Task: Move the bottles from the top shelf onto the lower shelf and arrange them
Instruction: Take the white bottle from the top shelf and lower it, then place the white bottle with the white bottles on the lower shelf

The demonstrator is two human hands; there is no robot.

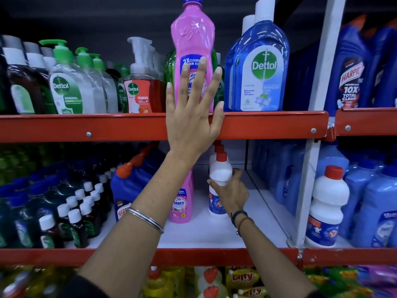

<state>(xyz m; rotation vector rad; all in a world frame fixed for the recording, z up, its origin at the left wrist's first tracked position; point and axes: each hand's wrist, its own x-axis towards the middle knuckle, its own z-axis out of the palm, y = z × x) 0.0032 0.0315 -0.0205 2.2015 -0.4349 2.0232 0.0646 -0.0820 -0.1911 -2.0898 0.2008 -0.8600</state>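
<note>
A tall pink bottle point(194, 39) stands on the top shelf point(268, 124), just behind my left hand point(191, 117). That hand is raised in front of it with fingers spread, holding nothing. On the lower shelf point(214, 231) my right hand point(233, 192) grips a white bottle with a red cap point(220, 173), which stands upright. A second pink bottle point(182, 205) stands on the lower shelf beside it, partly hidden by my left forearm. More red caps show behind the white bottle.
Large blue Dettol bottles point(261, 67) stand right of the pink one, pump bottles point(71, 87) to its left. On the lower shelf are small dark bottles point(71, 214), a blue Harpic bottle point(126, 190) and pale blue bottles point(283, 175). A white upright point(315, 117) divides the bays.
</note>
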